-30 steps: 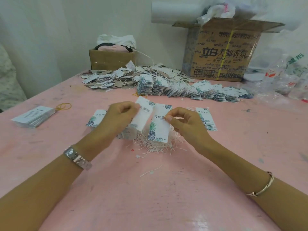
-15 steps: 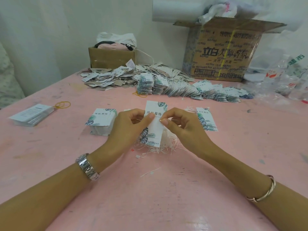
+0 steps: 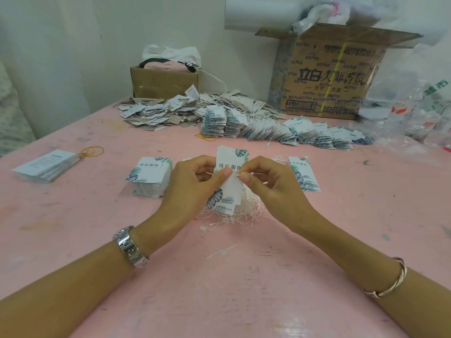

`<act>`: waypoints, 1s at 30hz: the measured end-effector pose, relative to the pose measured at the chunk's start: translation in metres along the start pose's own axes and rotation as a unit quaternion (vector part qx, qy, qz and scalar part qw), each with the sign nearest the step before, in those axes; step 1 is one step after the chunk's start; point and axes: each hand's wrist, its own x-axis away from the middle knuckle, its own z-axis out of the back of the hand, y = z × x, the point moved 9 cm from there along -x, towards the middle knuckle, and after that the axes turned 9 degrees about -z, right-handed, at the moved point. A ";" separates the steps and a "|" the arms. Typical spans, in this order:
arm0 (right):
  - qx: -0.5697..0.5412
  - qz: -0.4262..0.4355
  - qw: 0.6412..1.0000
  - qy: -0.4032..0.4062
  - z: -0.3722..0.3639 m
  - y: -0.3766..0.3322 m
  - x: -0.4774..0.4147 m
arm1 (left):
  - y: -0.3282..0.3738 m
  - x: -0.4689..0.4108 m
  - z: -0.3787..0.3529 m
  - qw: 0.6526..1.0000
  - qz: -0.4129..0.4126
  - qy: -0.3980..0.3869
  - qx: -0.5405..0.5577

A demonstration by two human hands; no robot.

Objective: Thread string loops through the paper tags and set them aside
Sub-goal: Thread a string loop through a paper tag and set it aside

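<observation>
My left hand (image 3: 192, 184) pinches a small stack of white paper tags (image 3: 228, 181) with green leaf print, held upright above the table. My right hand (image 3: 271, 186) pinches a thin white string (image 3: 255, 173) at the front of those tags, its fingertips touching my left thumb. A loose heap of white string loops (image 3: 241, 211) lies on the table right under both hands. A stack of unthreaded tags (image 3: 150, 175) lies to the left. To the right lies another tag (image 3: 303, 174) with strings beside it.
The pink table (image 3: 219, 289) carries rows of threaded tags (image 3: 268, 132) and a loose tag pile (image 3: 161, 111) at the back. Behind them stand a small box (image 3: 163, 82) and a large carton (image 3: 327, 76). A card stack (image 3: 46, 165) and rubber bands (image 3: 92, 151) lie far left; plastic bags (image 3: 412, 118) far right.
The two tags that were spread apart have been brought together into one upright stack. Both hands have closed in on it at the centre, and the left-hand tag stack is uncovered.
</observation>
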 end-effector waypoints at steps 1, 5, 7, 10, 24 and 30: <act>-0.004 -0.001 1.000 -0.001 0.000 0.000 0.000 | 0.000 0.000 0.000 1.000 0.001 0.002 0.001; -0.018 0.002 1.000 0.001 0.001 -0.001 0.000 | 0.001 0.002 0.001 1.000 0.004 0.013 0.013; -0.019 0.007 1.000 0.004 0.001 -0.002 0.001 | 0.000 0.003 0.001 0.999 0.012 0.023 0.021; -0.016 0.014 1.000 0.002 0.001 -0.005 0.002 | 0.001 0.003 0.002 0.999 0.013 0.032 0.023; -0.004 0.022 1.000 -0.008 0.000 -0.007 0.002 | 0.001 0.004 0.000 0.999 0.012 0.031 0.042; -0.129 0.004 0.991 0.045 0.018 -0.006 -0.002 | 0.005 0.004 -0.002 0.997 0.000 0.021 0.068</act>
